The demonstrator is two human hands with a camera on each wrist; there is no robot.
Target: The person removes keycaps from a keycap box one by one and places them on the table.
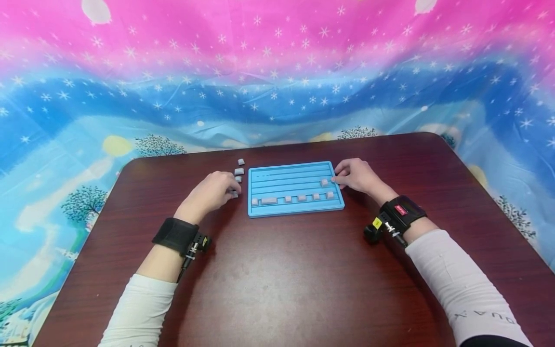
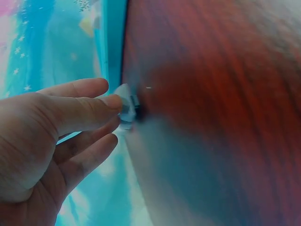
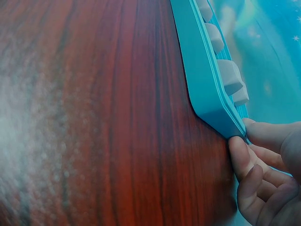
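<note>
A blue keycap tray [image 1: 299, 213] with raised ridges lies on the table. Along its front row sit several pale keycaps, among them a long one [image 1: 269, 201]; a single keycap [image 1: 324, 182] stands farther back near the right edge. Just left of the tray, my left hand [image 1: 212, 192] pinches a small pale keycap [image 2: 126, 106] between thumb and fingertips, close over the tabletop. My right hand [image 1: 357, 176] holds the tray's right rim, thumb at the top edge and curled fingers against the outer side [image 3: 225, 123], as the right wrist view shows.
Beyond my left hand, loose keycaps lie in a short line on the table, the farthest [image 1: 241, 162] near the back edge. The dark red wooden table [image 1: 277, 279] ends at a patterned cloth backdrop [image 1: 269, 86] behind and at both sides.
</note>
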